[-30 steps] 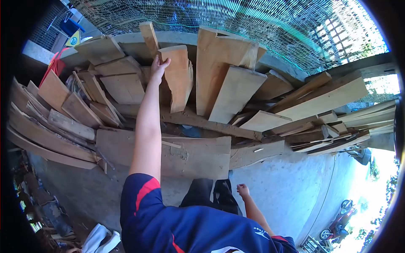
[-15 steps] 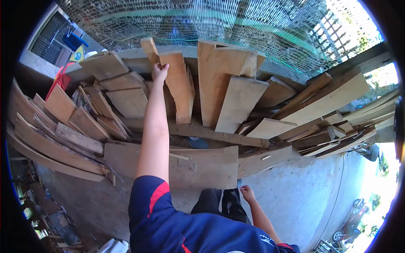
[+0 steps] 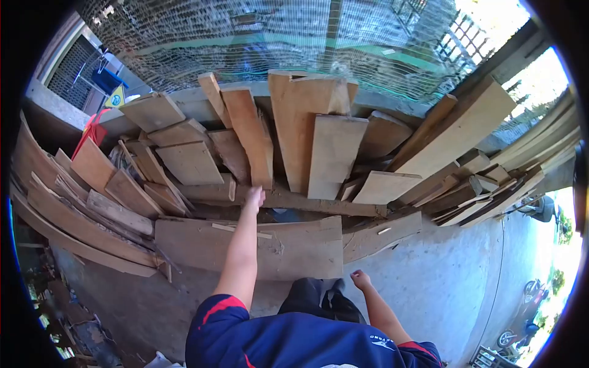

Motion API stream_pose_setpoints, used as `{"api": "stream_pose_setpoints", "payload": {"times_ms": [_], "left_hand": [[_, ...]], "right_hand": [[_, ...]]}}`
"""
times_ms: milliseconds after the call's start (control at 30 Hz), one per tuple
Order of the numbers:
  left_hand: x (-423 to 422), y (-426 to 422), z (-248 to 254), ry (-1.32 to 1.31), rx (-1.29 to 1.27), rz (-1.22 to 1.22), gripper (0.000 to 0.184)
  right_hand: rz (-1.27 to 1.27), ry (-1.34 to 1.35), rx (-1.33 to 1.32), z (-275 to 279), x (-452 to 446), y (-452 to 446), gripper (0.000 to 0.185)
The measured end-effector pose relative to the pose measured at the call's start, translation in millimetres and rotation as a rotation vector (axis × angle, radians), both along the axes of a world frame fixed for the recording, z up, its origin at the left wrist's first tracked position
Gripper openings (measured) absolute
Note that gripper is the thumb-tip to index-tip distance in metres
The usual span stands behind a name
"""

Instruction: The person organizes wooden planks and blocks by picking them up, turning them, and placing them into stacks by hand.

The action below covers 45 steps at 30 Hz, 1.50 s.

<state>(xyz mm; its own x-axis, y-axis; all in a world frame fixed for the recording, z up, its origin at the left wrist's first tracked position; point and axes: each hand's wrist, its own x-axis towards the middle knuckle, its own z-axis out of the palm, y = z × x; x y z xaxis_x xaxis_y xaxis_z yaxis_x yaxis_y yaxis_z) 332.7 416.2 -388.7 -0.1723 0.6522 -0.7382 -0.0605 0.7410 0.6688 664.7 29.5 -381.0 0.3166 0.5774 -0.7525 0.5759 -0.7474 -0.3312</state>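
My left hand (image 3: 254,197) is in front of the lower end of a reddish-brown board (image 3: 248,132), its fingers curled in with nothing visible in them. That board leans upright against the low wall, beside a narrow wood strip (image 3: 215,100). To the right lean a wide tan board (image 3: 299,132) and a greyish board (image 3: 335,156). My right hand (image 3: 361,279) hangs low near my legs, loosely closed and empty, just below a long low plank (image 3: 307,248).
More boards (image 3: 187,162) lean at the left, with a red bag (image 3: 92,132) behind them. Long curved planks (image 3: 98,230) lie at the far left. Netting (image 3: 257,49) hangs above the low wall. Mixed offcuts (image 3: 466,193) are piled at the right. A motorcycle (image 3: 521,325) stands at the lower right.
My left hand has left the top of the reddish-brown board and moved down to its lower end. My right hand remains low near my legs. The view has shifted slightly.
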Motion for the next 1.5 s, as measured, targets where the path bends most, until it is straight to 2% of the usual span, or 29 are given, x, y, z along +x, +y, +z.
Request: {"api": "stream_pose_setpoints", "payload": {"times_ms": [33,133,200,267,400,567,633,667,733,800,933,1067,1267,1500], "left_hand": [[-5.0,-25.2,-17.0,-0.091,-0.095,-0.040,0.018],[21.7,-102.5,-18.3,-0.213,-0.078,0.142,0.032],[40.0,-147.8,-28.0,-0.288,-0.070,0.254,0.035],[58.4,-192.1,-32.3,-0.291,-0.097,0.225,0.034],[100.3,-271.9,-34.3,-0.213,-0.299,-0.124,0.032],[167.0,-351.6,-26.9,-0.153,-0.352,-0.287,0.027],[199.2,-374.3,-18.8,-0.157,-0.313,-0.353,0.027],[216.3,-381.1,-16.5,-0.155,-0.297,-0.393,0.028],[253.7,-393.8,-13.8,-0.191,-0.266,-0.419,0.027],[294.2,-404.9,-6.9,-0.254,-0.226,-0.438,0.027],[365.9,-426.0,21.4,-0.280,-0.207,-0.568,0.029],[409.2,-436.8,41.2,-0.267,-0.210,-0.700,0.029],[447.0,-420.4,23.0,-0.120,-0.257,-0.790,0.025],[510.8,-397.0,-3.0,0.060,-0.282,-0.728,0.018]], "right_hand": [[-0.003,0.007,0.036,-2.0,-2.5,7.0,0.036],[-0.015,0.073,0.140,3.0,-9.0,29.0,0.033],[0.004,0.091,0.229,2.9,-8.4,39.9,0.030],[0.000,0.109,0.304,6.7,-6.2,44.9,0.029],[-0.008,0.147,0.406,31.4,13.3,23.9,0.030],[-0.131,0.206,0.389,38.7,72.1,-70.1,0.030],[0.123,0.078,0.202,26.0,103.2,-115.1,0.029],[0.111,0.080,0.198,19.8,119.7,-135.8,0.029],[0.237,-0.018,-0.039,13.2,148.7,-172.8,0.028],[0.174,-0.093,-0.105,26.4,172.2,-202.7,0.028],[-0.017,-0.035,-0.030,18.0,213.6,-258.6,0.031],[-0.066,-0.049,-0.063,16.5,236.9,-291.6,0.032],[-0.142,-0.035,0.047,-2.2,271.0,-315.9,0.035],[-0.236,0.014,0.119,9.7,355.9,-307.8,0.036]]}}
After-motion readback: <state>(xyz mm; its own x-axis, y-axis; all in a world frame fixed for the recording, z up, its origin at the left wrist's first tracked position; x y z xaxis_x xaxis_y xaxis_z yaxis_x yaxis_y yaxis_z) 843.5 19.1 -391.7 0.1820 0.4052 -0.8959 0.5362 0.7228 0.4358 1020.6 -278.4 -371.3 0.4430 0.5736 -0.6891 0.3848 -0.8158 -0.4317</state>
